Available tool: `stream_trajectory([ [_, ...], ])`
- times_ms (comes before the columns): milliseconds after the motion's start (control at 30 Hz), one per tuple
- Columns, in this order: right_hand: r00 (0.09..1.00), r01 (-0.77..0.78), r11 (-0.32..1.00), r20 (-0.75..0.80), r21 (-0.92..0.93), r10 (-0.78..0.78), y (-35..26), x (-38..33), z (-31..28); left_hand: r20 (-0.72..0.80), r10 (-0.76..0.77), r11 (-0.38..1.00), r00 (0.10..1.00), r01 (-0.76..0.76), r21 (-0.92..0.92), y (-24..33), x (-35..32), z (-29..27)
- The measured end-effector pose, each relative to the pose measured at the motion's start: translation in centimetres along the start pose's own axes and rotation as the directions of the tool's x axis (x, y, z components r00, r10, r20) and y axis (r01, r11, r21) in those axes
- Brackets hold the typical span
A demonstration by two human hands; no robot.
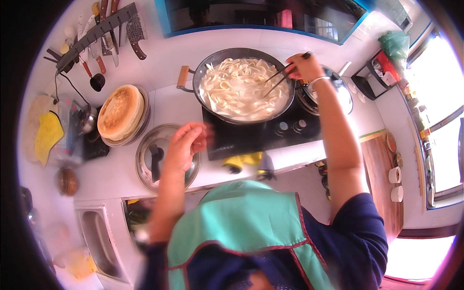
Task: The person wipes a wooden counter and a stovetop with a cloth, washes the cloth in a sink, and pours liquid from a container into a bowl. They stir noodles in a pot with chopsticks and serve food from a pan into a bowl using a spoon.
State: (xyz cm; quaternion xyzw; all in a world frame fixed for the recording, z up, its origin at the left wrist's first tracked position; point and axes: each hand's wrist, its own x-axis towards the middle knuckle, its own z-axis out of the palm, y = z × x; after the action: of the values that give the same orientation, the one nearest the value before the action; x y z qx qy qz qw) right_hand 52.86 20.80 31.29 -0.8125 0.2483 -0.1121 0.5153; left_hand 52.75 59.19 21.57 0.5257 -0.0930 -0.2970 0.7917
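Observation:
My right hand [305, 68] is closed around a pair of dark chopsticks [276, 85] over the right side of a wide black wok [197, 102]. Their tips reach down into pale, wide noodles [237, 77] lying in cloudy white liquid. The wok has a wooden side handle [183, 77] on its left and rests on a black stove [227, 142]. Near the front left of the stove, my left hand [186, 144] hovers with curled fingers, a little blurred, and nothing shows in them. Below it lies a round metal lid [145, 166] with a black handle.
To the left, a plate holds a stack of browned flatbreads [120, 112]. Knives hang on a wall rack [96, 34]. Behind my right forearm is another lidded pan [342, 96]. Yellow cloth [244, 160] hangs at the counter's front. A sink [99, 237] lies lower left.

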Motion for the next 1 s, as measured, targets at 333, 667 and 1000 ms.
stream_trajectory([
  [333, 0.824, 0.472, 0.880, -0.376, 0.044, -0.423, 2.3, -9.4, 3.0, -0.103, 0.132, 0.938, 0.986, -0.090, 0.336, 1.5, 0.2, -0.5],
  [667, 0.488, 0.865, 0.501, -0.251, 0.014, -0.836, -3.3, -15.8, 16.7, -0.562, 0.351, 0.434, 0.749, 0.401, 0.807, -5.9, -1.8, -22.4],
  [1000, 0.640, 0.691, 0.645, 0.139, 0.325, -0.756, -3.8, -16.7, 29.3, -0.415, 0.018, 0.956, 0.910, 0.106, 0.274, -7.0, -5.3, -21.6],
])
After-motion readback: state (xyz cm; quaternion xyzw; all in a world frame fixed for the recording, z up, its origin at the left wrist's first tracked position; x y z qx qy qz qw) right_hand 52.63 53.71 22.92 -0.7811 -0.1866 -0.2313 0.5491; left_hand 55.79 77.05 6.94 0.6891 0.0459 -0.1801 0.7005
